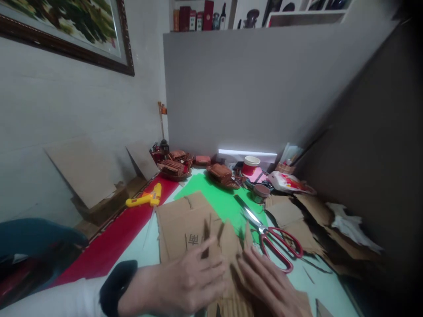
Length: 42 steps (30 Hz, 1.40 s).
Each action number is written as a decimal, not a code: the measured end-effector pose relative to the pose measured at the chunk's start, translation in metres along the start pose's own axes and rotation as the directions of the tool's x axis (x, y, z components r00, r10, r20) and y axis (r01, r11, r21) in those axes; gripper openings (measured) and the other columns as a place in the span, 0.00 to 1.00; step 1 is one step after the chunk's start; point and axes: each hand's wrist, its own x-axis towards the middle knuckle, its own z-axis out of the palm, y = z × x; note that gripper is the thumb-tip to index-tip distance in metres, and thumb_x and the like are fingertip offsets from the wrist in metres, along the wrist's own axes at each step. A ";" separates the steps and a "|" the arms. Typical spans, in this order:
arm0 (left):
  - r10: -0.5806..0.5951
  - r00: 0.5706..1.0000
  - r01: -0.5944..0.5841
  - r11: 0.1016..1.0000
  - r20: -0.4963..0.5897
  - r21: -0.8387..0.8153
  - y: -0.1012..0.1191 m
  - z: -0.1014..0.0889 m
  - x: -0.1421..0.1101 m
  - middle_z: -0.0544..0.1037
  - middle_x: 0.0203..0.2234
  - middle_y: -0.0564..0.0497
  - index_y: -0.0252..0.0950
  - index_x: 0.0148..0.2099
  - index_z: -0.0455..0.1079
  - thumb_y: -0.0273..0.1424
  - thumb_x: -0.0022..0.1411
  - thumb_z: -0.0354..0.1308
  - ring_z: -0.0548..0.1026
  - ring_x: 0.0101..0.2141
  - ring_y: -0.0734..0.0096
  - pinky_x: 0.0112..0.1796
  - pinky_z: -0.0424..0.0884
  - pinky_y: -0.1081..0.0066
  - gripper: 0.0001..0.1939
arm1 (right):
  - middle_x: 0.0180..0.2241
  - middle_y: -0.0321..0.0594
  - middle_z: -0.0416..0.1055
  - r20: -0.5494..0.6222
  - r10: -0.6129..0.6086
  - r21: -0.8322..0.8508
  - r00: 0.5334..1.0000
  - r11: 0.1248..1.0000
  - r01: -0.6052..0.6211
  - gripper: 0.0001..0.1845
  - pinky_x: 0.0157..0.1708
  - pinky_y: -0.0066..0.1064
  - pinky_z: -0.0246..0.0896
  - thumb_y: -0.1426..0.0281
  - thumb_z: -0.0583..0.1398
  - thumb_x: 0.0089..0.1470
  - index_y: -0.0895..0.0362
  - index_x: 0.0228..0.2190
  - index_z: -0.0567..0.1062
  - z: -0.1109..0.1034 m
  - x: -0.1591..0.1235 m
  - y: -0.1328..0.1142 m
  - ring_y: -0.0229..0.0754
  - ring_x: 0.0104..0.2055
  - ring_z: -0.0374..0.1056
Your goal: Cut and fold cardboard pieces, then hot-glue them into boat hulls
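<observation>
My left hand (188, 275), in a white sleeve with a black band at the wrist, reaches in from the lower left with its fingers stretched out and slightly apart. They touch a piece of cardboard (228, 242) with pointed, raised flaps. On that piece's other side lies my right hand (269, 281), its fingers extended flat against the cardboard. Motion blurs both hands a little, and the left thumb is hidden. A larger cardboard sheet (175, 224) with printed characters lies beyond my left hand. Scissors (264, 231) with red handles lie just past my right hand, blades apart.
Past the green sheet (218, 193) stand brown model boats (221, 174), a red-and-white paper cup (251, 165) and a small round tub (261, 191). A yellow glue gun (145, 200) lies on red cloth (115, 235) at left. Torn cardboard (297, 224) is heaped at right.
</observation>
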 end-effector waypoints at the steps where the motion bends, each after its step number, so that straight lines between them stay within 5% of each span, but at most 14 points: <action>1: 0.002 0.999 -0.002 1.000 -0.038 -0.001 -0.001 -0.007 0.001 0.80 0.50 0.36 0.25 0.54 0.70 0.22 0.70 0.43 0.72 0.57 0.55 0.67 0.42 0.44 0.17 | 0.66 0.38 0.57 -0.129 0.112 0.053 0.985 0.993 -0.106 0.30 0.64 0.47 0.54 0.67 0.56 0.64 0.43 0.65 0.60 -0.003 -0.001 -0.006 0.55 0.68 0.53; 3: 0.040 0.998 -0.040 0.999 -0.043 0.006 -0.005 -0.020 0.004 0.77 0.55 0.36 0.23 0.58 0.67 0.24 0.71 0.43 0.64 0.63 0.51 0.66 0.41 0.41 0.19 | 0.65 0.38 0.59 -0.370 0.391 0.272 0.842 0.913 -0.304 0.28 0.62 0.41 0.59 0.66 0.55 0.65 0.42 0.64 0.61 -0.013 0.004 -0.021 0.50 0.66 0.56; 6: 0.026 0.994 -0.022 0.999 -0.104 0.039 -0.010 -0.026 0.008 0.73 0.59 0.38 0.23 0.61 0.66 0.21 0.71 0.43 0.54 0.68 0.49 0.66 0.44 0.40 0.20 | 0.61 0.46 0.66 -0.199 0.772 0.801 0.604 0.483 -0.354 0.29 0.57 0.40 0.66 0.54 0.58 0.63 0.50 0.61 0.65 -0.027 0.027 -0.044 0.52 0.64 0.61; 7: 0.022 0.992 -0.018 0.999 -0.127 0.030 -0.010 -0.024 0.009 0.72 0.60 0.38 0.23 0.61 0.66 0.21 0.72 0.42 0.54 0.68 0.50 0.66 0.47 0.42 0.21 | 0.60 0.49 0.67 -0.103 0.812 0.896 0.575 0.326 -0.300 0.33 0.55 0.43 0.67 0.49 0.58 0.61 0.53 0.60 0.67 -0.031 0.036 -0.050 0.55 0.62 0.63; 9: -0.008 0.984 0.004 1.000 -0.180 -0.023 -0.010 -0.015 0.011 0.73 0.60 0.38 0.23 0.61 0.66 0.22 0.73 0.39 0.55 0.68 0.54 0.66 0.51 0.46 0.22 | 0.58 0.49 0.70 -0.031 0.802 0.952 0.597 0.205 -0.227 0.36 0.54 0.44 0.67 0.49 0.64 0.54 0.55 0.58 0.69 -0.035 0.054 -0.056 0.57 0.59 0.66; 12: -0.226 0.921 0.163 0.963 -0.317 -0.214 -0.008 -0.008 0.011 0.72 0.60 0.42 0.30 0.61 0.68 0.23 0.74 0.37 0.59 0.66 0.61 0.66 0.55 0.55 0.23 | 0.52 0.49 0.74 -0.055 0.707 0.946 0.705 0.263 -0.190 0.35 0.54 0.44 0.66 0.55 0.68 0.51 0.57 0.56 0.71 -0.034 0.069 -0.054 0.56 0.54 0.70; 14: -0.536 0.760 0.356 0.817 -0.368 -0.453 -0.008 -0.016 0.015 0.72 0.61 0.46 0.38 0.58 0.71 0.25 0.73 0.41 0.62 0.65 0.61 0.64 0.58 0.57 0.21 | 0.50 0.50 0.75 -0.063 0.665 0.938 0.744 0.295 -0.184 0.32 0.54 0.44 0.65 0.56 0.67 0.52 0.59 0.53 0.73 -0.032 0.074 -0.049 0.56 0.53 0.71; 16: -0.845 0.484 0.479 0.473 -0.228 -0.739 -0.010 -0.029 0.023 0.74 0.60 0.48 0.43 0.52 0.75 0.31 0.72 0.48 0.69 0.61 0.59 0.61 0.65 0.58 0.15 | 0.49 0.50 0.75 -0.067 0.647 0.936 0.759 0.304 -0.177 0.29 0.53 0.45 0.64 0.57 0.66 0.53 0.60 0.52 0.73 -0.028 0.076 -0.047 0.56 0.52 0.71; 18: -0.924 0.377 0.368 0.084 0.066 -0.926 -0.012 -0.040 0.037 0.72 0.60 0.44 0.41 0.57 0.69 0.39 0.68 0.54 0.71 0.59 0.53 0.55 0.73 0.58 0.18 | 0.50 0.49 0.75 -0.058 0.631 0.938 0.774 0.300 -0.175 0.27 0.53 0.43 0.64 0.57 0.65 0.55 0.59 0.52 0.73 -0.025 0.078 -0.049 0.55 0.53 0.70; 21: -0.885 0.356 0.270 -0.210 0.300 -0.940 -0.012 -0.040 0.055 0.78 0.53 0.39 0.36 0.63 0.64 0.44 0.63 0.58 0.77 0.52 0.49 0.49 0.76 0.56 0.29 | 0.50 0.45 0.74 -0.018 0.594 0.931 0.804 0.303 -0.202 0.23 0.51 0.39 0.65 0.57 0.61 0.60 0.56 0.52 0.74 -0.024 0.081 -0.058 0.52 0.52 0.69; 26: -0.941 0.224 0.378 -0.154 0.252 -0.913 -0.007 -0.012 0.057 0.81 0.49 0.45 0.36 0.56 0.69 0.41 0.61 0.62 0.78 0.50 0.53 0.50 0.74 0.60 0.24 | 0.41 0.41 0.76 -0.093 0.499 0.706 0.861 0.643 -0.297 0.19 0.44 0.33 0.64 0.58 0.52 0.66 0.55 0.47 0.76 -0.019 0.083 -0.058 0.46 0.42 0.71; 32: -0.965 0.149 0.448 -0.127 0.214 -0.885 -0.003 0.013 0.047 0.83 0.44 0.46 0.35 0.47 0.73 0.39 0.59 0.63 0.79 0.46 0.54 0.49 0.73 0.63 0.18 | 0.27 0.38 0.68 -0.209 0.490 0.578 0.846 0.760 -0.298 0.16 0.29 0.30 0.57 0.66 0.49 0.62 0.58 0.37 0.75 0.016 0.079 -0.042 0.41 0.27 0.62; 36: -0.964 0.153 0.430 -0.132 0.216 -0.893 -0.009 0.020 0.048 0.82 0.47 0.45 0.35 0.49 0.73 0.37 0.58 0.63 0.77 0.51 0.53 0.53 0.70 0.61 0.18 | 0.28 0.40 0.70 -0.203 0.498 0.575 0.843 0.758 -0.309 0.17 0.30 0.31 0.58 0.67 0.48 0.61 0.58 0.36 0.74 0.020 0.078 -0.039 0.42 0.28 0.63; 42: -0.902 0.261 0.384 -0.231 0.345 -0.894 -0.007 0.009 0.051 0.81 0.50 0.45 0.37 0.57 0.70 0.40 0.61 0.61 0.79 0.48 0.52 0.46 0.76 0.59 0.23 | 0.37 0.45 0.75 -0.133 0.630 0.663 0.765 0.630 -0.404 0.15 0.41 0.36 0.63 0.60 0.62 0.56 0.58 0.40 0.75 -0.008 0.082 -0.038 0.50 0.41 0.70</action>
